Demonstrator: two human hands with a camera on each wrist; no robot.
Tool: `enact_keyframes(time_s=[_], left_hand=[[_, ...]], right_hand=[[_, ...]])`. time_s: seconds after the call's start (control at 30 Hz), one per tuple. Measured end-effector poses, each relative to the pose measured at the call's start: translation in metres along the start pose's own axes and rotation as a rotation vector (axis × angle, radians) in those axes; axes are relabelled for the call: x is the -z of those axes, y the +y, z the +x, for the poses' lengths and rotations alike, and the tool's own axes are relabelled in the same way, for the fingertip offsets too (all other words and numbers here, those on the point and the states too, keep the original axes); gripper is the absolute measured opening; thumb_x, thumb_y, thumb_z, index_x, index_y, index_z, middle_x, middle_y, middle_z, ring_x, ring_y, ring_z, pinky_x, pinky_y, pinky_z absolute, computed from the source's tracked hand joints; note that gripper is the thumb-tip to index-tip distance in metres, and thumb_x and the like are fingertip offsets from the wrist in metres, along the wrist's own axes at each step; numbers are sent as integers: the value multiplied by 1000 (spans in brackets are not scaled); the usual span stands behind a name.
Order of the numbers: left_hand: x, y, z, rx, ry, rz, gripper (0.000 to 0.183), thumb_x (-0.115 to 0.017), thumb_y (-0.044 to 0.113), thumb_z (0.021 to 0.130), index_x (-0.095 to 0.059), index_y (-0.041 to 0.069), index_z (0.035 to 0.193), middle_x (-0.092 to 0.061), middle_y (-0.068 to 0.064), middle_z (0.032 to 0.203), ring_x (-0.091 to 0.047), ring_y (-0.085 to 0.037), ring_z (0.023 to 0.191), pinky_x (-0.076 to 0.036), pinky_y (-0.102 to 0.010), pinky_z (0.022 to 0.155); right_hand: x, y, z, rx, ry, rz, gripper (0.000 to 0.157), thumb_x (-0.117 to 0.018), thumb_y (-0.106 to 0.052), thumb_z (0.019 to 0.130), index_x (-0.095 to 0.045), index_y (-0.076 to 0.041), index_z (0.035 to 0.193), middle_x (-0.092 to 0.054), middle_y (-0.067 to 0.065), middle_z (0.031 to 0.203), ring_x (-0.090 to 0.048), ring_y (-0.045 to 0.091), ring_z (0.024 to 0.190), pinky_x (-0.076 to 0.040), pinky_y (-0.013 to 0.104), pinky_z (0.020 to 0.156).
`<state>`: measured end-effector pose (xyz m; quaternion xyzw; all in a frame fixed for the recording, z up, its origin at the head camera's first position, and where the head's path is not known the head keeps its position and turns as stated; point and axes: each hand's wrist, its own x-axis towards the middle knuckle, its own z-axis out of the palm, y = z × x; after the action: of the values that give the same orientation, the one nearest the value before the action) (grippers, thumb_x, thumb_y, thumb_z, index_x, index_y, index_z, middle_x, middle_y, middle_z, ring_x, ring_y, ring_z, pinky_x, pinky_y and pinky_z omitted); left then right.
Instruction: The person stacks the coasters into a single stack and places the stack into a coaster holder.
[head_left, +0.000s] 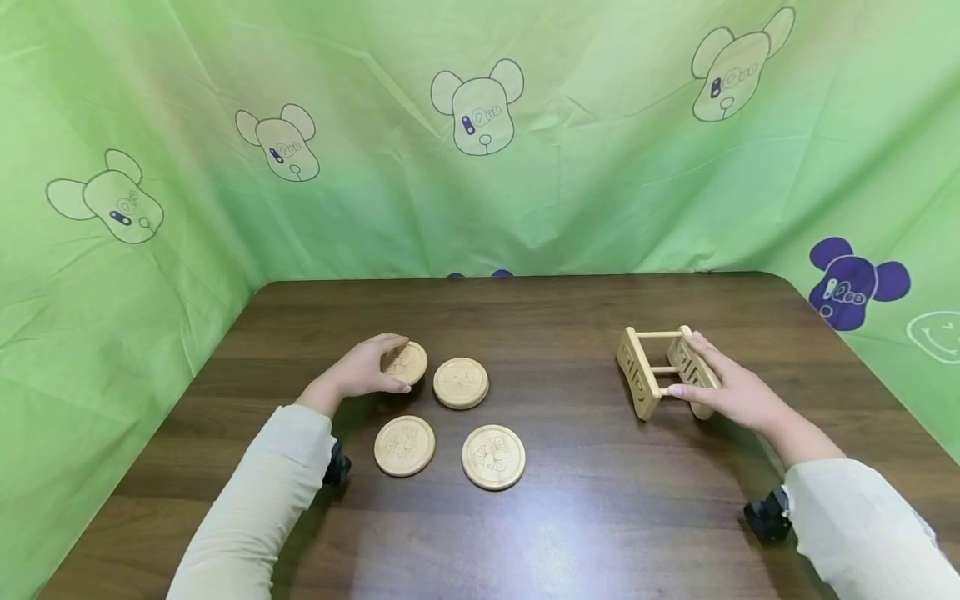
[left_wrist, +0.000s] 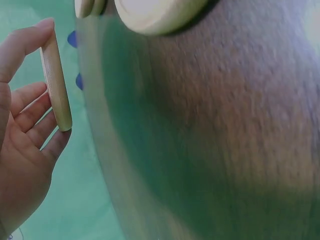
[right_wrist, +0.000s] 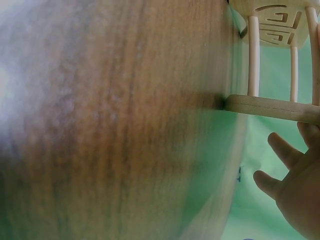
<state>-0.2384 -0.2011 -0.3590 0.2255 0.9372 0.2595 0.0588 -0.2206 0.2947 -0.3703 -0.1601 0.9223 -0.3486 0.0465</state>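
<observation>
Left fingers (head_left: pixel 395 385) pinch the rim of a pale round wooden coaster (head_left: pixel 406 365); right fingers (head_left: pixel 708 353) grasp a pale slotted wooden rack (head_left: pixel 638 375) at its three o'clock.
A loosening pinch could drop the coaster against the pale wooden disc (head_left: pixel 461 382) at four o'clock; one-sided pressure might skew the rack.

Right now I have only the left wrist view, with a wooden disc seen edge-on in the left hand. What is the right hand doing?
Observer: The right hand grips a wooden rack by one end.
Operator: Is there anything on the face of my held disc?
Observer: Yes, the head view shows an engraved design on it.
Operator: Which side is the rack on?
Observer: In the head view, it is to the right of every disc.
</observation>
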Motion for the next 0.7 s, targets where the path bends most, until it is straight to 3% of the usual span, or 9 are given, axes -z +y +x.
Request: enact_keyframes(time_s=[0.3,0.7], left_hand=[[-7,10,8,-33,-20,-9,76,-73,24,67,-37,-4,128,-37,-18,129,-33,-29,118,-28,-39,95],[-15,21,17,-82,-41,2,76,-73,24,66,-38,-3,127,-38,-16,128,-32,-27,119,-27,-36,97]], right_hand=[[1,-1,-2,-30,6,6,89,-63,-29,78,-2,-11,139,1,25,139,-14,56,113,-14,65,86],[1,0,-1,-27,3,6,89,-63,-29,78,-2,-10,139,2,24,139,-13,55,114,-14,64,86]])
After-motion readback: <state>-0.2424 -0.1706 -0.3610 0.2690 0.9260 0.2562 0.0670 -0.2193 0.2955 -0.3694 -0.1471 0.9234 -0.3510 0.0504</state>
